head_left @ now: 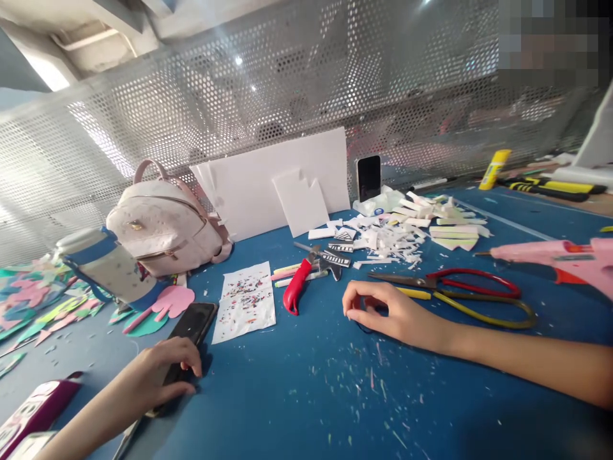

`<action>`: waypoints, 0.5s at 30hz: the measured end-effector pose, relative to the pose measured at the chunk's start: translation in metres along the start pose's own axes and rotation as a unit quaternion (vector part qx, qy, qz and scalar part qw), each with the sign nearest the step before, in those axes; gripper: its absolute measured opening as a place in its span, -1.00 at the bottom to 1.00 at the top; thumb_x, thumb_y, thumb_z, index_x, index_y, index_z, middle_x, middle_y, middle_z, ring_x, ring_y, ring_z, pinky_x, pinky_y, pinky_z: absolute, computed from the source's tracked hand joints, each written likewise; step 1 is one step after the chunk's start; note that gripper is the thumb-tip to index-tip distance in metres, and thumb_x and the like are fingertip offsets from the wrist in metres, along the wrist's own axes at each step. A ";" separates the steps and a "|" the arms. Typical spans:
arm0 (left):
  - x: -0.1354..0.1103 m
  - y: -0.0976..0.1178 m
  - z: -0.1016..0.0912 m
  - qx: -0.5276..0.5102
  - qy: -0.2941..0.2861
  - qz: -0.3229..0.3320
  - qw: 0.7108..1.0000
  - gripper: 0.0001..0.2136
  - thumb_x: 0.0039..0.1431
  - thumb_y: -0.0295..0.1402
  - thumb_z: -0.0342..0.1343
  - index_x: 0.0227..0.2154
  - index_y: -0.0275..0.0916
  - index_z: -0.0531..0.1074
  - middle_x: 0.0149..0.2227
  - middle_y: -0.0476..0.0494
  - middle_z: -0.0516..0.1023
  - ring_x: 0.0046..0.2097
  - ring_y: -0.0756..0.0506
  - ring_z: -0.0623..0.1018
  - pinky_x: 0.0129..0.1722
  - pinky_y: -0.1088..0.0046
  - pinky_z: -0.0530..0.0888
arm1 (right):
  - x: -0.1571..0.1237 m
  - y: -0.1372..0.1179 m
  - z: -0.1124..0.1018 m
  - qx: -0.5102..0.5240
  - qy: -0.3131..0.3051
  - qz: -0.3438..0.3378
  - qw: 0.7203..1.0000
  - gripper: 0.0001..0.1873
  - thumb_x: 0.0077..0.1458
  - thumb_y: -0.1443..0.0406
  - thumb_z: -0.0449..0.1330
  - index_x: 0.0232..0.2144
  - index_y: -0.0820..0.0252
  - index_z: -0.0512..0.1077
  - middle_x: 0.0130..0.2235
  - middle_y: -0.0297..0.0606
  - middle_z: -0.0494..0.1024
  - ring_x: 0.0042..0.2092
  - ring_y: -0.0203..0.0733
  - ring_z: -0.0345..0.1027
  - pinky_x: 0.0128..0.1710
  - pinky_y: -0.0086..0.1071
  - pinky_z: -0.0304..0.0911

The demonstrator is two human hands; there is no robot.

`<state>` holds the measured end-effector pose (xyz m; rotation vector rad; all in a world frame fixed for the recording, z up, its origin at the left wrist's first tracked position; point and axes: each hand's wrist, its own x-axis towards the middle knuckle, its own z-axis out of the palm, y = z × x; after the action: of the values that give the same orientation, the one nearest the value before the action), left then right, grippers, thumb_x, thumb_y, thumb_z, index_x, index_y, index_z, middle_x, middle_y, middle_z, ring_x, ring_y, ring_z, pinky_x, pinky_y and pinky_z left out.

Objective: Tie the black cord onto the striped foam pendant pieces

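Observation:
My left hand [160, 372] lies at the lower left with its fingers curled over the near end of a black phone [191, 324] that lies flat on the blue table [306, 396]. My right hand [383, 311] rests on the table in the middle, fingers curled in and pinched at something small and dark I cannot make out. A red-handled cutter [295, 288] lies just left of that hand. Large scissors with red and yellow handles [460, 295] lie just to its right.
A pink backpack [165, 223] and a lying bottle [108, 268] sit at the left with coloured paper cutouts [43, 300]. White foam boards [282, 182] lean on the mesh wall. Foam scraps [407, 230], a second phone [368, 177], a pink glue gun [565, 255].

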<state>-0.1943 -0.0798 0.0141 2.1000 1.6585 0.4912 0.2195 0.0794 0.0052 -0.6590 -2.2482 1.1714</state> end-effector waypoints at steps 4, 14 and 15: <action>0.003 0.005 0.003 0.015 -0.003 -0.001 1.000 -0.86 0.07 -0.25 0.31 -0.54 -0.14 0.60 -0.41 -0.09 0.57 -0.38 -0.09 0.53 -0.33 0.50 0.45 | -0.001 0.001 -0.001 0.007 0.006 0.006 1.000 -0.87 0.23 0.26 0.14 -0.34 0.18 0.39 -0.36 -0.34 0.44 -0.41 -0.32 0.23 -0.44 -0.45 0.14; 0.008 0.029 0.001 -0.022 0.015 -0.033 0.999 -0.85 0.16 -0.33 0.17 -0.50 -0.18 0.53 -0.35 -0.10 0.58 -0.33 -0.10 0.54 -0.30 0.51 0.45 | 0.000 -0.003 -0.001 0.002 0.006 0.002 1.000 -0.87 0.23 0.27 0.14 -0.35 0.19 0.39 -0.35 -0.33 0.44 -0.40 -0.31 0.21 -0.45 -0.44 0.12; 0.012 0.041 0.002 -0.033 0.030 -0.051 0.998 -0.87 0.20 -0.32 0.15 -0.42 -0.17 0.54 -0.34 -0.09 0.58 -0.30 -0.11 0.55 -0.27 0.50 0.45 | 0.000 -0.004 -0.001 0.002 0.006 0.002 1.000 -0.87 0.24 0.26 0.13 -0.35 0.19 0.39 -0.35 -0.32 0.44 -0.40 -0.31 0.20 -0.45 -0.45 0.12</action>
<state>-0.1560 -0.0767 0.0342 1.9603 1.7489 0.5731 0.2196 0.0780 0.0085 -0.6685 -2.2336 1.1713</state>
